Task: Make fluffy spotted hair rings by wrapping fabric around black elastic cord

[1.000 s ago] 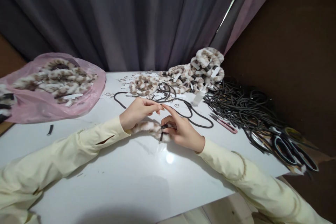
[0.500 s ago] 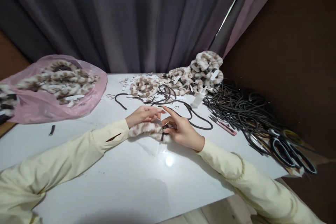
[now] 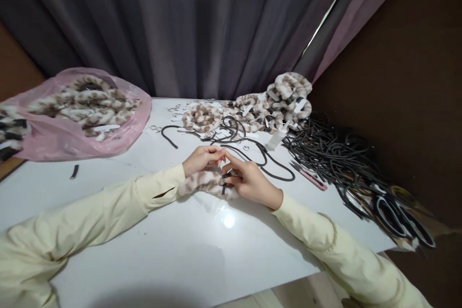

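Note:
A brown-and-white furry piece with a dark band near its right end lies on the white table in front of me. My left hand is above its left part, thumb and fingertips pinched together; whatever is between them is too small to make out. My right hand is at the right end, with its thumb and lower fingers closed on the furry piece at the dark band. The right index finger reaches out and meets the left fingertips.
A pink bag of furry loops stands at the left. Behind my hands are furry coils, black cords and a small bottle. Pink-handled tweezers, piled black cord and scissors lie right.
My left fingers have drawn together into a pinch, touching the right index fingertip. My right hand keeps its hold on the furry piece. The view has shifted slightly.

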Demonstrator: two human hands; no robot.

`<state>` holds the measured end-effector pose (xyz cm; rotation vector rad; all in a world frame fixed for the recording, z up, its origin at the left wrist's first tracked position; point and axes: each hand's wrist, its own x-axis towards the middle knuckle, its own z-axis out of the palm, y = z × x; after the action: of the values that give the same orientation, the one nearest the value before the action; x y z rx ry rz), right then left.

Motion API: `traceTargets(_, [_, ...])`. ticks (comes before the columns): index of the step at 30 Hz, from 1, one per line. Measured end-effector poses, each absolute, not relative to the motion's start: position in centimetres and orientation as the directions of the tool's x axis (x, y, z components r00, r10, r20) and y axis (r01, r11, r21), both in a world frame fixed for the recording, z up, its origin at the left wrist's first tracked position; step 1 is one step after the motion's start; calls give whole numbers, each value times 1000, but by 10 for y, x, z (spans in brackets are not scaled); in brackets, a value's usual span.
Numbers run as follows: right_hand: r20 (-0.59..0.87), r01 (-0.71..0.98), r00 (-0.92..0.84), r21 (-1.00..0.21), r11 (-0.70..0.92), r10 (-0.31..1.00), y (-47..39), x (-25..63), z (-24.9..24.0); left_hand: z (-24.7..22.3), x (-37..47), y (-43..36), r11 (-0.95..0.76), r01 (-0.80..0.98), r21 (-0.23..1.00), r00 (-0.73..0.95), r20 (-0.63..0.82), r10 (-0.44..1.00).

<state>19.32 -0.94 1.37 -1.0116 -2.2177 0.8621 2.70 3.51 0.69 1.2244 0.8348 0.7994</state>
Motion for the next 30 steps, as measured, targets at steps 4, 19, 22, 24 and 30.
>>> traceTargets(4, [203,443,-551,-751,490,809,-10,194,14,5,24,37,147,-42,988,461,-111,881])
traceTargets(19, [256,407,-509,-770,492,822,-14,196,11,32,-8,56,-33,308,951,208,-33,978])
traceTargets(22, [288,409,-528,-738,537,798,-16,196,11,52,-14,46,-242,554,797,269,103,958])
traceTargets(24, [316,412,-541,-708,574,779,-17,195,11,62,-9,31,-384,585,714,432,126,893])
traceTargets(30, [361,376,-555,-695,613,750,-21,196,11,50,17,-10,-394,525,755,636,-40,771])
